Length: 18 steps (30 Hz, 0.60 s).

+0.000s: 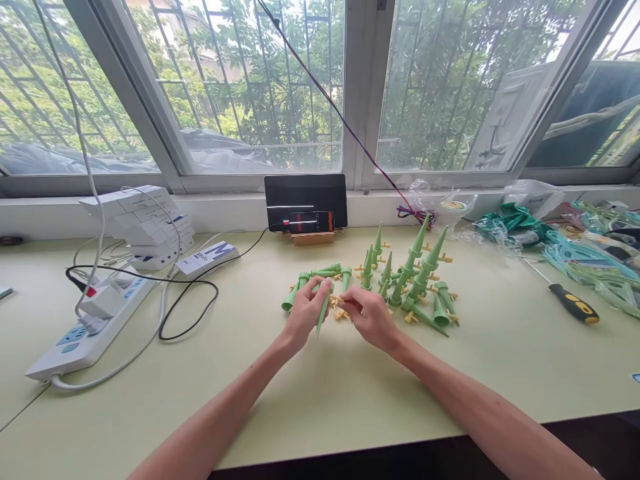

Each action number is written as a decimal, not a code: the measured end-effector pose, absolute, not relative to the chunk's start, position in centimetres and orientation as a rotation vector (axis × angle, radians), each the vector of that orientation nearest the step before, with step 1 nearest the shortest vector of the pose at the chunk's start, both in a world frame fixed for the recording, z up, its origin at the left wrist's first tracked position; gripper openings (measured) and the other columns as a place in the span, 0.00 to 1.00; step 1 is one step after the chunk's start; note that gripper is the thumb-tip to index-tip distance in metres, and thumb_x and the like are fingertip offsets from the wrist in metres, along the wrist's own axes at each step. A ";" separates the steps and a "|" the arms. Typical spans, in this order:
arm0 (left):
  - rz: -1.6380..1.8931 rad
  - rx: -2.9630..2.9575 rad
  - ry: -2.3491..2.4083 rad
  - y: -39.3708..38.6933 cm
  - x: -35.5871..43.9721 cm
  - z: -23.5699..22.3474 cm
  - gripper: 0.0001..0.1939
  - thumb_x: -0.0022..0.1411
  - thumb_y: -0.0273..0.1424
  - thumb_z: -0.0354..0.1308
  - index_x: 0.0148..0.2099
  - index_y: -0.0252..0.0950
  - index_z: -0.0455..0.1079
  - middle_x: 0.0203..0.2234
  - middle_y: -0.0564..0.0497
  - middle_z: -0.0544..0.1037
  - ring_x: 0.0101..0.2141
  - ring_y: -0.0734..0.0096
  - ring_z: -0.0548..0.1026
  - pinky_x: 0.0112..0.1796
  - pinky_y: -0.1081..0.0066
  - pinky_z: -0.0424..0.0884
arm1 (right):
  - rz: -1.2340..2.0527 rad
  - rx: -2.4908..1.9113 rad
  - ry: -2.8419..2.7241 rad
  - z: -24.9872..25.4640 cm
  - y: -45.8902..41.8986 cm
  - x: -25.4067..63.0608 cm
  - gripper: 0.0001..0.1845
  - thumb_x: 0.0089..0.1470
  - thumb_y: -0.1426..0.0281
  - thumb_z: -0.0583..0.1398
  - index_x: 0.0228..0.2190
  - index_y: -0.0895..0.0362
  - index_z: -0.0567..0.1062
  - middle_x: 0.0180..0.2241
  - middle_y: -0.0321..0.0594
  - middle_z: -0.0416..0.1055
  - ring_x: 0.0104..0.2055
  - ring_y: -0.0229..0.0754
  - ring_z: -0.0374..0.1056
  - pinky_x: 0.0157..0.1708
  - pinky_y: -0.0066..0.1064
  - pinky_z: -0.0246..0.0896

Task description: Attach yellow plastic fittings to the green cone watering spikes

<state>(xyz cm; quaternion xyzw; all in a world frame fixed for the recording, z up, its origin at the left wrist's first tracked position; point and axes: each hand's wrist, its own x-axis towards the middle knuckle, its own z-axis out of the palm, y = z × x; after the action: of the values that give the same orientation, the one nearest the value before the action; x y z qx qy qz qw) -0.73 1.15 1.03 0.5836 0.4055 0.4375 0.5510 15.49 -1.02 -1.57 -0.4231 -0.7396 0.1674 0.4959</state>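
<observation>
My left hand is closed around a green plant watering spike, whose pointed end slants down toward me. Beside it, my right hand pinches a small yellow valve close to the spike's upper part; whether the two parts are joined I cannot tell. Behind my left hand lie several loose green spikes. Small yellow valves rest on the table between my hands, partly hidden. To the right stands a cluster of green spikes with yellow valves, some stacked upright and others lying down.
A tablet and a phone lean on a wooden stand at the back. On the left are a power strip, cables and white boxes. A screwdriver and plastic bags lie at the right.
</observation>
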 end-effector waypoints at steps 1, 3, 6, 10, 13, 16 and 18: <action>1.035 1.382 0.956 1.1 -0.7 1.1 0.19 0.63 0.49 0.55 0.35 0.38 0.61 0.15 0.60 0.58 0.17 0.80 0.56 0.18 0.78 0.52 | 0.399 -1.026 -1.795 -1.5 -1.0 15.5 0.08 0.59 0.72 0.57 0.28 0.56 0.69 0.23 0.33 0.64 0.24 0.34 0.57 0.27 0.26 0.54; 1.037 1.383 0.950 1.1 -0.7 1.1 0.19 0.63 0.49 0.55 0.35 0.38 0.61 0.16 0.60 0.58 0.17 0.80 0.56 0.19 0.78 0.52 | 0.391 -1.032 -1.799 -1.4 -1.1 15.5 0.08 0.59 0.71 0.57 0.27 0.56 0.69 0.22 0.33 0.64 0.24 0.35 0.56 0.26 0.26 0.53; 1.034 1.387 0.944 1.0 -0.6 1.2 0.18 0.63 0.49 0.54 0.35 0.38 0.61 0.16 0.60 0.58 0.17 0.80 0.56 0.19 0.78 0.53 | 0.385 -1.042 -1.805 -1.3 -1.1 15.5 0.09 0.60 0.70 0.56 0.27 0.56 0.68 0.22 0.32 0.63 0.23 0.35 0.55 0.26 0.27 0.52; 1.028 1.394 0.937 0.9 -0.6 1.2 0.18 0.64 0.49 0.54 0.35 0.39 0.62 0.16 0.60 0.57 0.17 0.80 0.56 0.19 0.78 0.54 | 0.385 -1.063 -1.813 -1.2 -1.2 15.5 0.12 0.62 0.67 0.54 0.26 0.56 0.68 0.21 0.32 0.60 0.23 0.35 0.54 0.25 0.27 0.51; 1.026 1.389 0.929 0.8 -0.5 1.2 0.18 0.64 0.49 0.54 0.35 0.39 0.61 0.16 0.60 0.58 0.17 0.80 0.56 0.18 0.78 0.53 | 0.406 -1.068 -1.820 -1.1 -1.3 15.5 0.14 0.63 0.67 0.53 0.25 0.56 0.67 0.20 0.32 0.60 0.23 0.35 0.53 0.25 0.27 0.51; 1.028 1.390 0.917 0.8 -0.4 1.3 0.18 0.64 0.48 0.54 0.35 0.38 0.61 0.16 0.60 0.57 0.17 0.81 0.54 0.18 0.78 0.52 | 0.443 -1.055 -1.830 -1.0 -1.4 15.5 0.16 0.64 0.66 0.51 0.24 0.55 0.65 0.20 0.32 0.59 0.22 0.35 0.52 0.24 0.27 0.50; 1.028 1.392 0.908 0.7 -0.4 1.3 0.18 0.64 0.48 0.54 0.35 0.38 0.61 0.16 0.60 0.57 0.17 0.81 0.54 0.18 0.79 0.52 | 0.455 -1.053 -1.837 -1.0 -1.4 15.5 0.18 0.65 0.65 0.50 0.23 0.55 0.62 0.19 0.31 0.57 0.21 0.34 0.50 0.24 0.27 0.49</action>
<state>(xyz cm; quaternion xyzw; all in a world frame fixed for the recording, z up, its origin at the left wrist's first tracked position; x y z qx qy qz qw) -0.38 0.70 1.34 0.5902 0.3853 0.4361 0.5595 15.49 -1.45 -1.00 -0.4293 -0.7493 0.1854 0.4688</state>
